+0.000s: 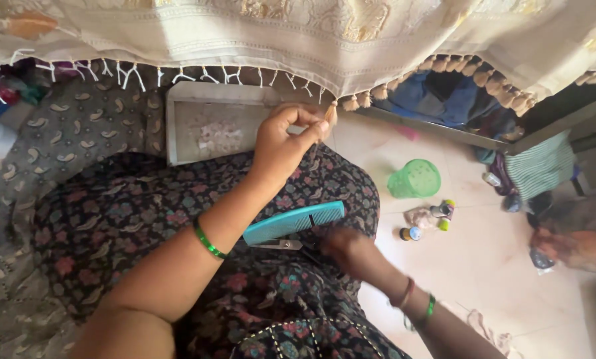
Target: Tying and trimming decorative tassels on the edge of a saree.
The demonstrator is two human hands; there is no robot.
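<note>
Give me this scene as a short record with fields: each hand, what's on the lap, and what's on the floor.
left hand: raised, pinching a tassel on the cream cloth's fringe
right hand: low on the lap, at the small scissors
lap: teal comb lying beside the scissors
floor: green perforated cup, small bottles
behind: grey tray

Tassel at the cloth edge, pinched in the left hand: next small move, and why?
Probably bring the scissors up to the tassel. The left hand pinches it at the fringe of the cream cloth, while the right hand rests low on the lap beside the scissors and teal comb.
</note>
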